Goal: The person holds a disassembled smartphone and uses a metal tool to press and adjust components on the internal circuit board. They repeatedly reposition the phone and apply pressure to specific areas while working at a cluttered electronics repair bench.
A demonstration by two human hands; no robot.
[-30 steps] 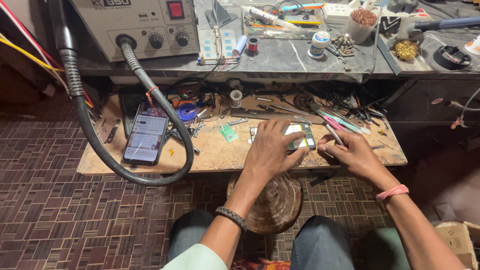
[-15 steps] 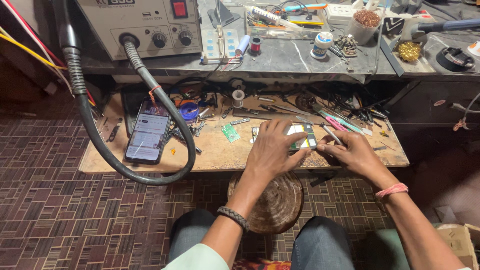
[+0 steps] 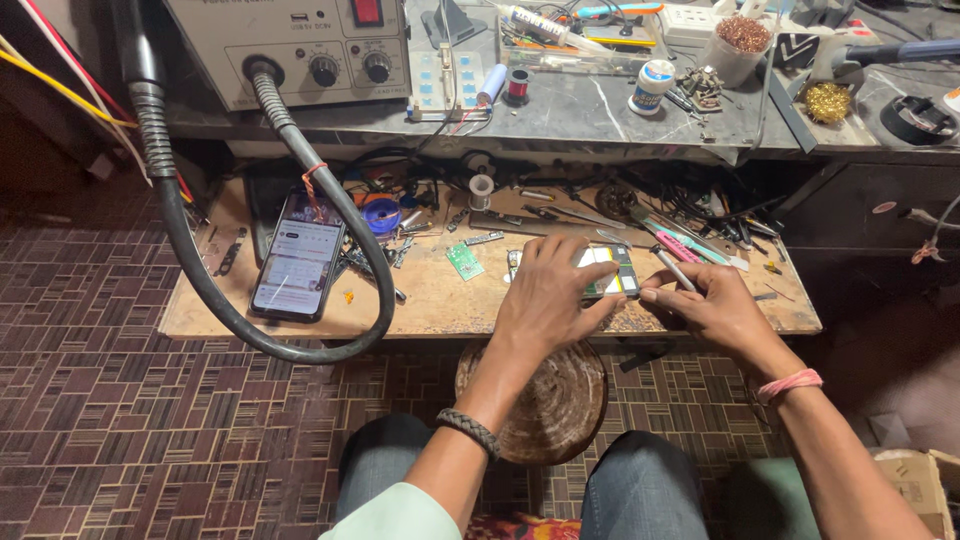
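Both hands sit over the same small job near the front edge of the wooden surface (image 3: 440, 305), toward its right half. Left hand (image 3: 552, 295) lies palm-down with fingers spread, pressing on the opened phone body (image 3: 607, 272) and covering most of its left part. Right hand (image 3: 708, 308) is pinched around a thin metal tool (image 3: 676, 270), its tip at the device's right edge.

Compared with half a second ago, the hands have hardly shifted; the left stays flat on the device and the right stays at its right side, the fingers perhaps a touch closer together.

What shows of the phone body is a dark rectangular frame with a pale patch and yellow strips inside. A small green circuit board (image 3: 464, 261) lies just left of the left hand. Farther left a lit smartphone (image 3: 298, 258) rests inside the loop of a thick black hose (image 3: 330, 215). Loose screws and tools litter the back edge.
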